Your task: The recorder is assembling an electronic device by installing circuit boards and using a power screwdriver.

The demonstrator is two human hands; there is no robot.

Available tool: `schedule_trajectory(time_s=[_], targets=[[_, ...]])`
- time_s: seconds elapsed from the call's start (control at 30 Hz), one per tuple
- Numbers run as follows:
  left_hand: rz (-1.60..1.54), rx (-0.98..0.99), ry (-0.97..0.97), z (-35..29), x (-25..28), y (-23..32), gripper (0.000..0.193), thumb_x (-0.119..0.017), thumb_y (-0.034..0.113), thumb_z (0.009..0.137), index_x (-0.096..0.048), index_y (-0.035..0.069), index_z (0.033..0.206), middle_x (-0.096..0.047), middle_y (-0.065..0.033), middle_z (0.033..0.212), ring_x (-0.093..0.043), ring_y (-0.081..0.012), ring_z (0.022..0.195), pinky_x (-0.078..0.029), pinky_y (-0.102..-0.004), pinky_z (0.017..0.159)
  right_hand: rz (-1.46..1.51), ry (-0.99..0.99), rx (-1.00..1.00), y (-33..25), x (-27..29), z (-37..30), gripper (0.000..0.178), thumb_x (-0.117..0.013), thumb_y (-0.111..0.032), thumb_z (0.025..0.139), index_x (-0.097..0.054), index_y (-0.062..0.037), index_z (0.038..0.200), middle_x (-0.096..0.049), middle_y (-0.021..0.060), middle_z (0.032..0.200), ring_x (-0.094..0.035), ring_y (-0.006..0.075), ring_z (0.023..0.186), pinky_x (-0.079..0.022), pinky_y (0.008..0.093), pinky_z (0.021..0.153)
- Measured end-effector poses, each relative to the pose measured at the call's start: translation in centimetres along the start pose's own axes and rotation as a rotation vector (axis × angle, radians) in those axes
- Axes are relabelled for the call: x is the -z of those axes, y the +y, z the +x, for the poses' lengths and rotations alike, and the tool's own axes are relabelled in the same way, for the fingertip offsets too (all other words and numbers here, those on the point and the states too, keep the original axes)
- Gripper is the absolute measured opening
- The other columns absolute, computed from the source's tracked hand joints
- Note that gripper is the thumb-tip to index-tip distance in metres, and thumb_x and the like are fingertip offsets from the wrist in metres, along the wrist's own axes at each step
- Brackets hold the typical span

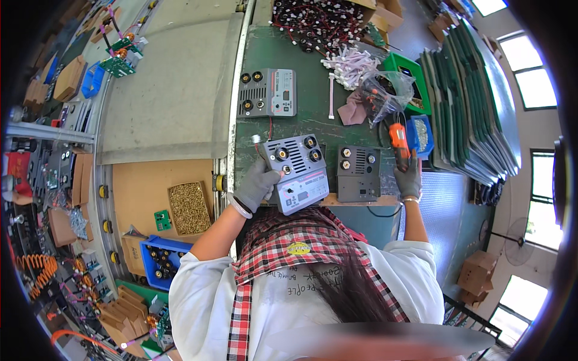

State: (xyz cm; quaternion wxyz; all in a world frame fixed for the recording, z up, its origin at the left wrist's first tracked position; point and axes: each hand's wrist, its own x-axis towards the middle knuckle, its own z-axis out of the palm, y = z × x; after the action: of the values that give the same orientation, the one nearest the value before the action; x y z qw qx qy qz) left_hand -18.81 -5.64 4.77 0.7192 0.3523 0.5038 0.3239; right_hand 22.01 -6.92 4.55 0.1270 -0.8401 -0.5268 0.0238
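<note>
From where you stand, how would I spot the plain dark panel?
On the green bench, between the panel in the left hand and the orange tool at the right hand, sits a dark grey panel with slots and three round connectors. Unlike the held panel and the farther panel, it bears no pale label.

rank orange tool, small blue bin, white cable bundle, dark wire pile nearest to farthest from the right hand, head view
From the right hand:
1. Orange tool, in its grip
2. Small blue bin, beyond, rightward
3. White cable bundle, farther up, leftward
4. Dark wire pile, top edge
</note>
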Motion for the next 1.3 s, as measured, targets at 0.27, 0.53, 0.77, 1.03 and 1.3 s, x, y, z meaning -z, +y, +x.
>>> schedule_trajectory(time_s=[0.27,0.53,0.77,1.03,1.3], targets=[[-0.005,0.035,-0.001,-0.8,-5.0,2.3,0.045,-0.056,0.015,0.069,-0.043,0.002,0.110,-0.048,0.0008,0.063,-0.031,-0.0034,0.037,-0.024,-0.0183,0.032,-0.211,-0.163,0.210,0.0,-2.4,4.2,0.049,-0.062,-0.030,0.066,-0.048,-0.0188,0.111,-0.058,0.0125,0.092,-0.055,0.0340,0.084,-0.045,0.0419,0.071],[-0.133,-0.093,0.208,-3.9,-5.2,10.9,0.048,-0.056,0.019,0.068,-0.043,0.000,0.111,-0.049,0.0006,0.064,-0.037,-0.0050,0.040,-0.030,-0.0211,0.036,-0.114,-0.573,0.361,-14.6,-12.1,8.9,0.042,-0.053,-0.043,0.076,-0.057,-0.0062,0.096,-0.060,0.0177,0.089,-0.058,0.0349,0.080,-0.046,0.0423,0.069],[1.643,-0.601,0.563,-3.3,6.4,8.8,0.038,-0.054,0.018,0.075,-0.048,0.009,0.111,-0.057,-0.0056,0.071,-0.056,-0.0246,0.060,-0.043,-0.0363,0.050,0.033,-0.538,0.391,-15.2,-14.3,10.0,0.037,-0.058,-0.035,0.071,-0.058,-0.0008,0.086,-0.059,0.0203,0.083,-0.058,0.0355,0.075,-0.045,0.0419,0.068],[1.977,-0.539,0.733,2.7,19.3,-1.4,0.041,-0.045,0.015,0.078,-0.043,0.025,0.117,-0.053,-0.0010,0.079,-0.054,-0.0180,0.067,-0.044,-0.0319,0.048,0.814,-0.787,-0.045,-10.0,-18.6,13.0,0.017,-0.053,-0.015,0.070,-0.055,-0.0114,0.087,-0.056,0.0101,0.075,-0.051,0.0211,0.060,-0.044,0.0311,0.053],[1.601,-0.342,0.633,2.5,21.8,-4.9,0.039,-0.044,0.021,0.079,-0.045,0.020,0.117,-0.049,-0.0044,0.102,-0.045,-0.0217,0.097,-0.038,-0.0359,0.079,2.085,-1.155,-0.613,-18.9,-7.0,5.9,0.047,-0.055,0.002,0.075,-0.036,0.0011,0.118,-0.042,0.0016,0.079,-0.042,0.0105,0.068,-0.041,0.0216,0.058]])
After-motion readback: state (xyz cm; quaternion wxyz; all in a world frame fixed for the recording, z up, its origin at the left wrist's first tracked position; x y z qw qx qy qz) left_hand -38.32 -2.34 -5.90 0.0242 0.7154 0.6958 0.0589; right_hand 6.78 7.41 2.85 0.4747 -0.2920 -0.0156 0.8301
